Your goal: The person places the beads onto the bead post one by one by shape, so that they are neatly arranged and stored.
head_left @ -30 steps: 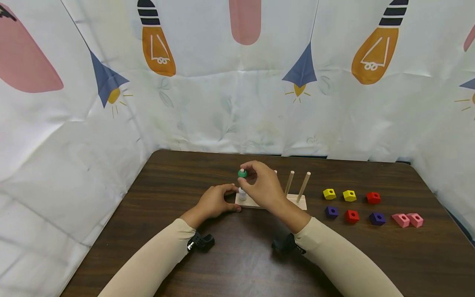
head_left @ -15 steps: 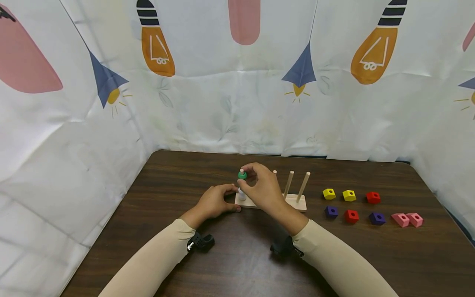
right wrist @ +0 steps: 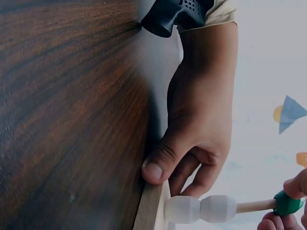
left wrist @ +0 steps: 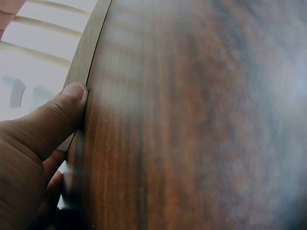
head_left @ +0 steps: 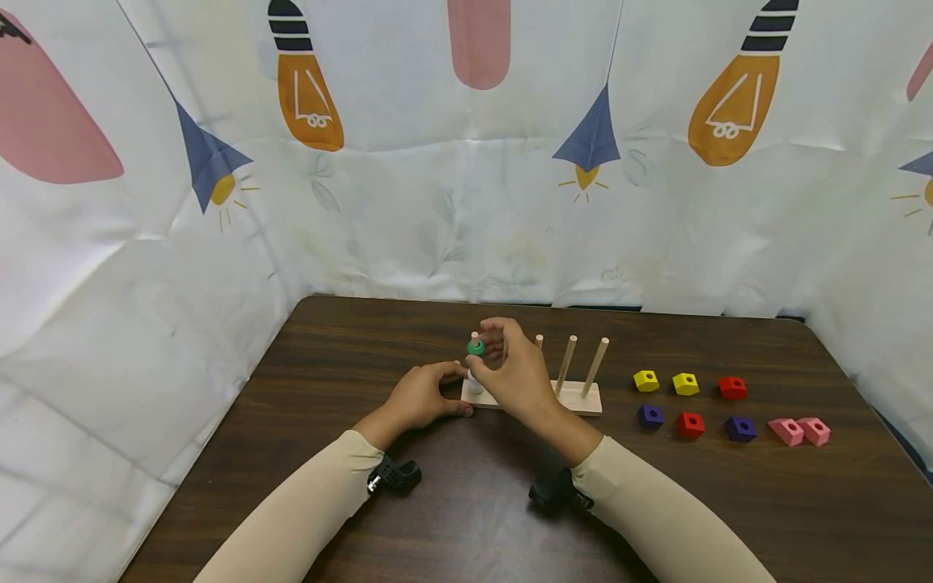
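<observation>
A light wooden peg stand (head_left: 581, 398) lies on the table with several upright pegs. My left hand (head_left: 417, 397) grips its left end, the thumb pressed against the base's front edge in the left wrist view. Two white faceted beads (right wrist: 201, 209) sit at the bottom of the leftmost peg. Higher on that peg is a green bead (right wrist: 287, 203), the peg's tip poking out above it in the head view. My right hand (head_left: 521, 374) pinches the green bead between thumb and fingers, apart from the white ones. This hand hides the stand's middle in the head view.
Loose blocks with holes lie right of the stand: yellow blocks (head_left: 685, 384), red blocks (head_left: 690, 425), dark blue blocks (head_left: 741, 429) and pink blocks (head_left: 788, 431). A printed white curtain (head_left: 408, 219) hangs behind the dark wooden table (head_left: 350, 340).
The right hand and green bead have moved slightly down the leftmost peg, and its fingers look a little more spread. The left hand has stayed on the stand.
</observation>
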